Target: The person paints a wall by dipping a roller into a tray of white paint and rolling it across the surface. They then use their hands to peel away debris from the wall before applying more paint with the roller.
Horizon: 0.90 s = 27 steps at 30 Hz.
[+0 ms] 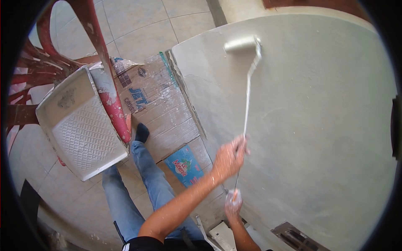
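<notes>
A long-handled paint roller (247, 100) reaches up across the grey wall (310, 108), its white roller sleeve (240, 44) against the upper part of the surface. My left hand (230, 157) is closed around the roller's thin shaft about midway. Lower down, my right hand (233, 203) wraps round the handle end, and it has pale paint smears on it. To the left, a paint tray (86, 129) with a ribbed slope holds off-white paint, with a darker patch in its deep end.
The tray rests on a red plastic chair (115, 115) splashed with paint. Flattened cardboard (167, 115) and a blue printed carton piece (184, 167) cover floor tiles along the wall's base. A dark slotted fitting (299, 236) sits low on the wall.
</notes>
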Each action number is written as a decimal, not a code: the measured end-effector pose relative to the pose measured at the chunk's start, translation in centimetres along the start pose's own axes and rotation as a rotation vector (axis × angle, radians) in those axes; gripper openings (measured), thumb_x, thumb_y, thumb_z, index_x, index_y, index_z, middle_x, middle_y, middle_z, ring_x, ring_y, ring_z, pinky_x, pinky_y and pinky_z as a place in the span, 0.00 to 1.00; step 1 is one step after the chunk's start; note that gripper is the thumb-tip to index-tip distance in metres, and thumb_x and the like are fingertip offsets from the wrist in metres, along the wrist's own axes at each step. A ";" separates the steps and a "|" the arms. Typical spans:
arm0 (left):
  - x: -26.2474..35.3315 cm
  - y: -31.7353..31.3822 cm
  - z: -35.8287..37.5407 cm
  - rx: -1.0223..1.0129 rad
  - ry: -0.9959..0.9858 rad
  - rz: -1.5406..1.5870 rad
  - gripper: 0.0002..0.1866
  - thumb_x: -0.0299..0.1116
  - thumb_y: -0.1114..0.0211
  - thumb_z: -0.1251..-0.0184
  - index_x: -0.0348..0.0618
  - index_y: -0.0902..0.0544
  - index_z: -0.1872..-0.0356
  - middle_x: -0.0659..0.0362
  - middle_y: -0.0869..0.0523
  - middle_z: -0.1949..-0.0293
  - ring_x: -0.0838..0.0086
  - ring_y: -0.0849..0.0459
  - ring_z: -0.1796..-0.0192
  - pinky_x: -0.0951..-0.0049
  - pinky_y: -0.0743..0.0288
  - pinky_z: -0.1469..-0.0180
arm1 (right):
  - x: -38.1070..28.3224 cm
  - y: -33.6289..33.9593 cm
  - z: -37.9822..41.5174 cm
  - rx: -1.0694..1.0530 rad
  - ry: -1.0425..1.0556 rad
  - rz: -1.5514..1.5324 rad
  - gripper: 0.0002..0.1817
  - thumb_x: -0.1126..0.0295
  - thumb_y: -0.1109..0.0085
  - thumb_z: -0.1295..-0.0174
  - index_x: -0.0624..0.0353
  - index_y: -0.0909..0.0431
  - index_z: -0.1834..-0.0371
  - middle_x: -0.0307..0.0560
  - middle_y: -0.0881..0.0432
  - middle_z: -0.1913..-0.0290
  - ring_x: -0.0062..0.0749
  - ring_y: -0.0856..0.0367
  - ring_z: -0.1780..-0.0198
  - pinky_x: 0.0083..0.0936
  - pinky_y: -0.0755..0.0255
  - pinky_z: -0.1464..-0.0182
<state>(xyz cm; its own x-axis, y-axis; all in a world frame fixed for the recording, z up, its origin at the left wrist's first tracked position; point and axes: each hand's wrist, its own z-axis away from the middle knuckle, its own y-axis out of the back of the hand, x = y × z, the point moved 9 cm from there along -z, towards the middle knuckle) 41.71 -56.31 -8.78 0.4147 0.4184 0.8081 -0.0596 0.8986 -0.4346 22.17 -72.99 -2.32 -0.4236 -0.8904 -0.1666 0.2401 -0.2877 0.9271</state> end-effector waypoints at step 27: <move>-5.1 1.6 -1.4 0.037 0.102 0.010 0.17 0.37 0.49 0.24 0.37 0.22 0.45 0.59 0.15 0.76 0.79 0.25 0.77 0.72 0.28 0.71 | -2.5 -1.7 -1.0 -0.044 0.029 0.167 0.14 0.63 0.46 0.31 0.62 0.32 0.68 0.60 0.28 0.75 0.62 0.28 0.70 0.44 0.34 0.69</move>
<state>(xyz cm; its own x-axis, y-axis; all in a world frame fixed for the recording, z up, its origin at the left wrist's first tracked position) 40.82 -57.16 -14.15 0.5043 0.4137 0.7580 -0.0976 0.8994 -0.4261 23.62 -70.64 -3.83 -0.3492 -0.9368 -0.0221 0.3433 -0.1498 0.9272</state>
